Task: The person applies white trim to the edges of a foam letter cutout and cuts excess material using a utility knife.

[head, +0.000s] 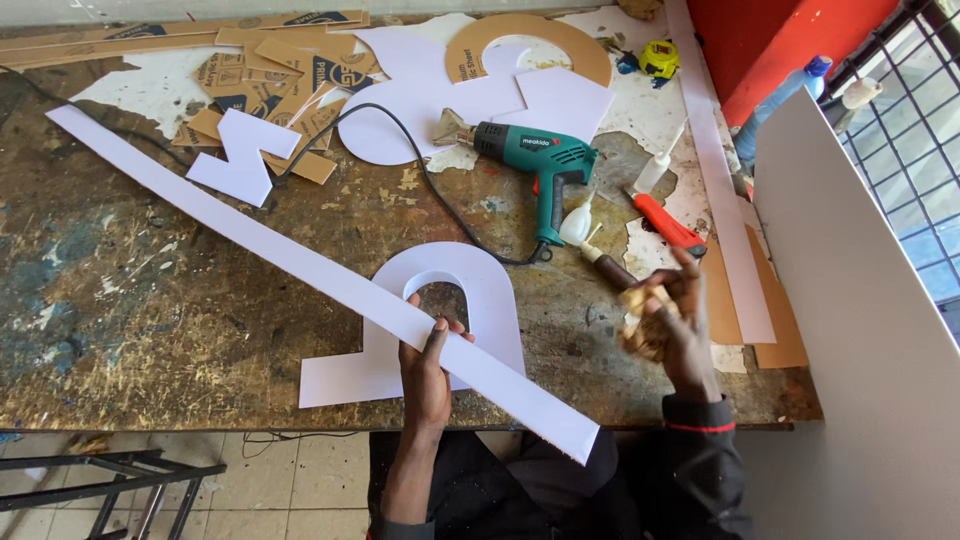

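We saw the long white strip (300, 262), flat, thin and straight-edged, running from the upper left of the frame to the lower centre, across the scarred counter (150, 320) and over a white arched letter cutout (480, 290). The left hand (427, 375) had its grip clamped on the strip's edge near the lower centre. The right hand (672, 325), at centre right, was blurred around a tan object (640, 325); we could not tell how tightly its grip was closed.

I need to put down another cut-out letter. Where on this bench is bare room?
Bare table lies left of the long white strip, below the white zigzag piece. The far edge is crowded with cardboard scraps; the heat gun, glue bottles and cutter fill the right.
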